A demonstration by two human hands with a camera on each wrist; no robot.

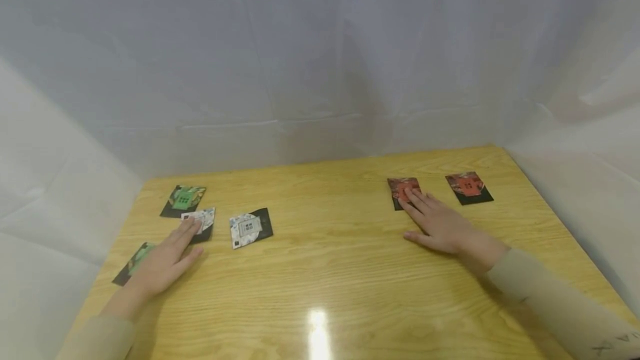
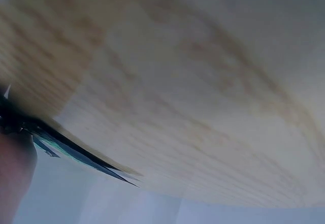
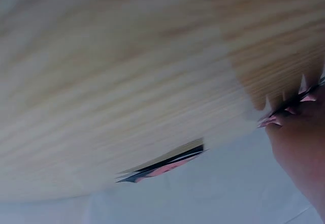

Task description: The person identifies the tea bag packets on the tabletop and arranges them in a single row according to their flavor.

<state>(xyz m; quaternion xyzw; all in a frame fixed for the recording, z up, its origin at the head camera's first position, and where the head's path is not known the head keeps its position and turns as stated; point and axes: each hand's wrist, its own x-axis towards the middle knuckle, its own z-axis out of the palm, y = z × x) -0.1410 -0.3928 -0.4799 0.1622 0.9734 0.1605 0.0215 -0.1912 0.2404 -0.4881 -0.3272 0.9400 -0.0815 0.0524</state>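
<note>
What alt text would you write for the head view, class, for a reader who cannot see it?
Two hands lie flat on a wooden table: the left hand touches a white card, the right hand a red card. Two green cards and another white card lie at left, another red card at right.

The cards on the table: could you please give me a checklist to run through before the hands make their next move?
1. Left hand on the white card: ok, straight fingertips rest on it.
2. Right hand on the red card: ok, fingers lie flat across it.
3. Second red card clear of the right hand: ok, it lies apart.
4. Green card free: ok, untouched.
5. Nearer green card free: cannot tell, the left hand covers part.
6. Cards lying flat on the table: cannot tell, wrist views are blurred.
</note>
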